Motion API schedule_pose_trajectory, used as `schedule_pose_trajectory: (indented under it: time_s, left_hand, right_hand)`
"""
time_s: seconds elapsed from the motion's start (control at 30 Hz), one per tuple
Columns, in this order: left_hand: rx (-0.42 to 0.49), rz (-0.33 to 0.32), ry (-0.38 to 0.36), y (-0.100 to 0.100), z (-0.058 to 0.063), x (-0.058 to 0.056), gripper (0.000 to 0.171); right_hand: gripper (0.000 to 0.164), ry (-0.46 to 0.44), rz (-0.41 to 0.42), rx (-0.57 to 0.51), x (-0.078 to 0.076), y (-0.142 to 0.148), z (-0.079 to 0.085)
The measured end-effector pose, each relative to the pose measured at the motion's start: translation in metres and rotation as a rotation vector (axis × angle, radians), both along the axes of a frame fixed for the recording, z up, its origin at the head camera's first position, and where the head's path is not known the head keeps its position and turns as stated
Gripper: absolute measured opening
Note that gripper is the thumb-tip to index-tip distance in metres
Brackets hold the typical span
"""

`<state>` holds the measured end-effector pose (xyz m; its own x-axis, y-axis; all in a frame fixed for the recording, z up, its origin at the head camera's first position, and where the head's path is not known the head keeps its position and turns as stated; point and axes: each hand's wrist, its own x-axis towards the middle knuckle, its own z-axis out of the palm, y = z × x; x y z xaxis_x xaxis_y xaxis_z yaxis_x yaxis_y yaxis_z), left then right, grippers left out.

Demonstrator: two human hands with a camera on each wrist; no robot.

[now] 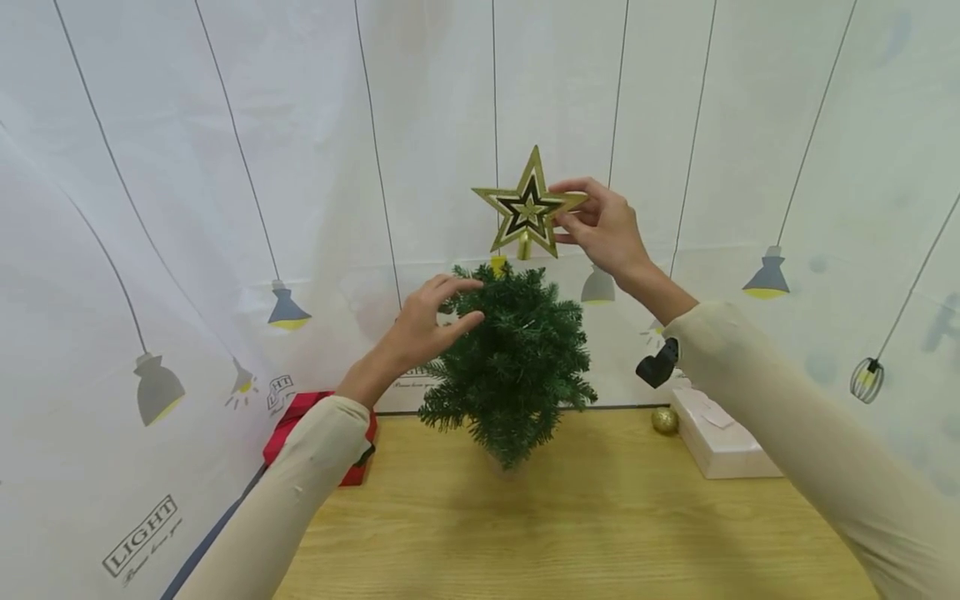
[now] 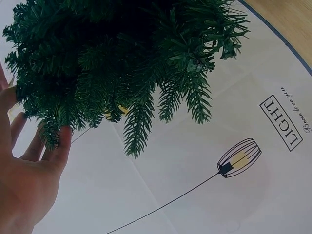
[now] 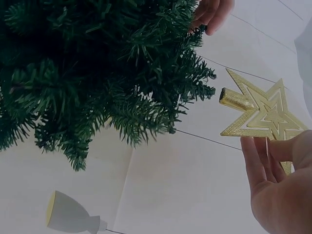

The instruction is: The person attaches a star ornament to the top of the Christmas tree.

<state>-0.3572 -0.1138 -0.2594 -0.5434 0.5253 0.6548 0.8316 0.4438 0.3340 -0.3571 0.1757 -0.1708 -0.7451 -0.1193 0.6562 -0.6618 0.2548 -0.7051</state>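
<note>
A small green Christmas tree [image 1: 517,358] stands on the wooden table. My right hand [image 1: 609,229] pinches a gold star tree topper [image 1: 528,208] by its right point, just above the treetop. In the right wrist view the topper's hollow tube [image 3: 238,100] faces the branches, with a gap between them. At the tree's upper left is my left hand [image 1: 431,321], its fingers spread and loosely bent. The left wrist view shows these fingers [image 2: 61,146] at the tips of the branches, partly hidden behind needles.
A gold ball ornament [image 1: 664,420] lies beside a pale pink box [image 1: 723,437] at the table's right. On the left, a red box [image 1: 300,421] is partly covered by my sleeve. Behind the wooden table [image 1: 585,533] hangs a white backdrop [image 1: 435,100] printed with lamps.
</note>
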Motion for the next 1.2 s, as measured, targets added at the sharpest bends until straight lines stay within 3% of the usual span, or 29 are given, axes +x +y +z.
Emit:
schedule_pose_trajectory:
  time_s: [0.57,1.2]
  left_hand:
    - [-0.003,-0.008,0.011,0.006,0.001,0.003,0.047]
    - [-0.004,-0.003,0.005,0.006,0.000,0.002,0.047]
  right_hand:
    - [0.035,0.003,0.006,0.036,-0.001,-0.015,-0.001]
    - [0.035,0.004,0.009,0.084,-0.003,-0.017,-0.012]
